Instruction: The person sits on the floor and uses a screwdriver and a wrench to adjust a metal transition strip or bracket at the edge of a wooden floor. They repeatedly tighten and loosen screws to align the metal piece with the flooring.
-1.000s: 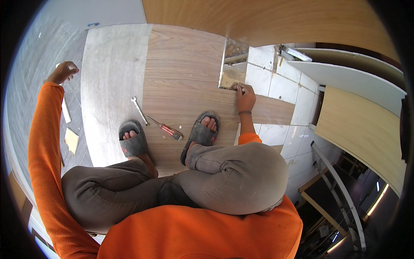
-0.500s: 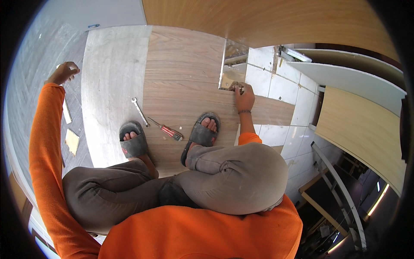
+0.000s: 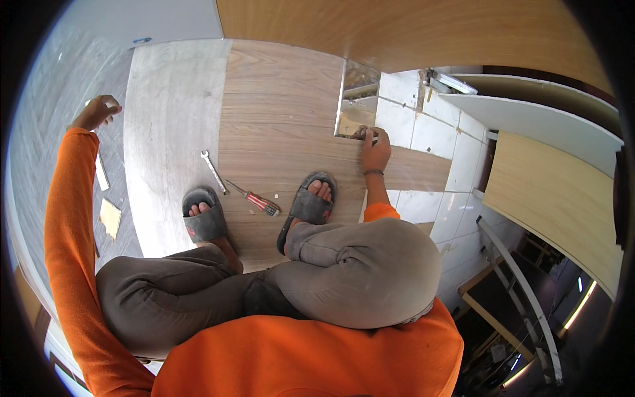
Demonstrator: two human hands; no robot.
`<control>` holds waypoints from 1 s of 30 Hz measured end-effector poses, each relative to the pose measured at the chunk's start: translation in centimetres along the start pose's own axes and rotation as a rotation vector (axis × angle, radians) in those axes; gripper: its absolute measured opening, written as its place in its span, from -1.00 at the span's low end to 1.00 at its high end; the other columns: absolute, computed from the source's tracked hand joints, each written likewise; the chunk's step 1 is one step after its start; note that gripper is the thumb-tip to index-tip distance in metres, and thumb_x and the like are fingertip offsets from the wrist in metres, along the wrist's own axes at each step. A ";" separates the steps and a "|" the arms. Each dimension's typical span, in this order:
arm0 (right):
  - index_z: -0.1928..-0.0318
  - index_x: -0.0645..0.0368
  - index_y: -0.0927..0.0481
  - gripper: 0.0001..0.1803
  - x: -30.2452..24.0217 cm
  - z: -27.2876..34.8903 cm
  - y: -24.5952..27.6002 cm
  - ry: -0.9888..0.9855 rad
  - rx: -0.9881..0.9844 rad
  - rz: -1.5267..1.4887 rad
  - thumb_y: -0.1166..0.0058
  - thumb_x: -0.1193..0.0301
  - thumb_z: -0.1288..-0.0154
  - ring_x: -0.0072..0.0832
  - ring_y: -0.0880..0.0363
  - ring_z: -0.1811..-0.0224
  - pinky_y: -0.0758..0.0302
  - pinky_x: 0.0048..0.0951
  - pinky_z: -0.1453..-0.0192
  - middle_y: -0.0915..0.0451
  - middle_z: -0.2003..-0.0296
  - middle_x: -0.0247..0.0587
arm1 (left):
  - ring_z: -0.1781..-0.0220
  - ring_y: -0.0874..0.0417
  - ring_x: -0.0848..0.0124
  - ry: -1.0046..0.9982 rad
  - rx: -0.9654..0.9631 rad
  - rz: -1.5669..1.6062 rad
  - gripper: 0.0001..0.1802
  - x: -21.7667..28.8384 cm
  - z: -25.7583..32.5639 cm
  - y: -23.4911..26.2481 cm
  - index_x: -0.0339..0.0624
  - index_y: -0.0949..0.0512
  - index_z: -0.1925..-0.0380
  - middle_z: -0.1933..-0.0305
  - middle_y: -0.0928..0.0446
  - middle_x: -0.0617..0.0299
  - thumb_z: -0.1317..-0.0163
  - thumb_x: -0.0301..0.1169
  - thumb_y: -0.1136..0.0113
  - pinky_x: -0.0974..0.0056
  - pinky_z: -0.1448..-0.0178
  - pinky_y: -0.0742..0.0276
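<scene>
My right hand point(image 3: 376, 151) reaches to the near edge of a rectangular cutout point(image 3: 358, 99) in the wood-look board point(image 3: 284, 86). Its fingers are bent and pressed together at the cutout's corner, on something small and dark that I cannot make out. Out at the far left, my left hand point(image 3: 98, 112) hovers or rests over a grey scuffed surface point(image 3: 73, 73); its fingers curl loosely, with a gap by the thumb and nothing visible in them. Between my sandalled feet lie a wrench point(image 3: 214, 172) and a screwdriver point(image 3: 254, 198) with a red, white and dark handle.
A brown wooden panel point(image 3: 410, 30) rises along the far side. White floor tiles point(image 3: 433, 135) extend to the right, beside pale shelf boards point(image 3: 552, 198). A curved metal bar point(image 3: 519, 284) stands at lower right. A broken board scrap point(image 3: 110, 218) lies at left.
Almost nothing differs. My right hand stays at the cutout's corner with a very slight shift of the fingers; the left hand and the tools keep their places.
</scene>
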State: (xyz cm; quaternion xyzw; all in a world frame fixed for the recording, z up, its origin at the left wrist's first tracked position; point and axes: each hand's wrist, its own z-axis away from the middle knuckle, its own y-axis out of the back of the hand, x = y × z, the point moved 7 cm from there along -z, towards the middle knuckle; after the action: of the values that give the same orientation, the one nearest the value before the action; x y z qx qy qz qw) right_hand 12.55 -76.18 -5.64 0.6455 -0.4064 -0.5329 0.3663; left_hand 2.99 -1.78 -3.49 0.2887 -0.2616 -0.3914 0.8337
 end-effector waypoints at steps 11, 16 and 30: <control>0.22 0.13 -0.65 -0.84 1.3 0.4 -0.3 -0.022 -0.021 0.053 -0.17 0.34 -0.26 -0.13 -0.60 0.23 -0.54 -0.19 0.16 -0.59 0.24 -0.13 | 0.33 -0.70 0.22 -0.023 -0.003 0.004 -0.63 0.6 0.0 0.0 -0.19 -0.60 0.03 0.34 -0.66 -0.06 -0.30 -0.18 -0.19 0.12 0.22 -0.59; 0.24 0.16 -0.63 -0.79 -0.4 0.4 0.1 0.086 -0.006 -0.015 -0.17 0.27 -0.28 -0.12 -0.61 0.23 -0.55 -0.18 0.15 -0.60 0.24 -0.14 | 0.40 -0.67 0.25 -0.021 0.019 0.007 -0.66 -0.6 -0.6 -0.2 -0.21 -0.60 0.07 0.37 -0.65 -0.03 -0.30 -0.20 -0.19 0.16 0.30 -0.57; 0.14 0.11 -0.56 -0.75 0.6 0.2 -1.0 0.093 -0.128 0.062 -0.07 0.21 -0.36 -0.05 -0.61 0.19 -0.57 -0.12 0.16 -0.55 0.18 -0.11 | 0.37 -0.68 0.25 -0.003 0.019 0.018 -0.65 -0.4 0.2 0.0 -0.19 -0.59 0.05 0.36 -0.65 -0.02 -0.31 -0.19 -0.18 0.14 0.29 -0.58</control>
State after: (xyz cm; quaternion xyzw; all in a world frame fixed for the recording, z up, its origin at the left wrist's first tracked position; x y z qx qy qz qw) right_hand 12.56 -76.37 -6.82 0.6321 -0.3739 -0.5154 0.4416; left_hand 2.59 -1.51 -3.42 0.2938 -0.2689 -0.3819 0.8339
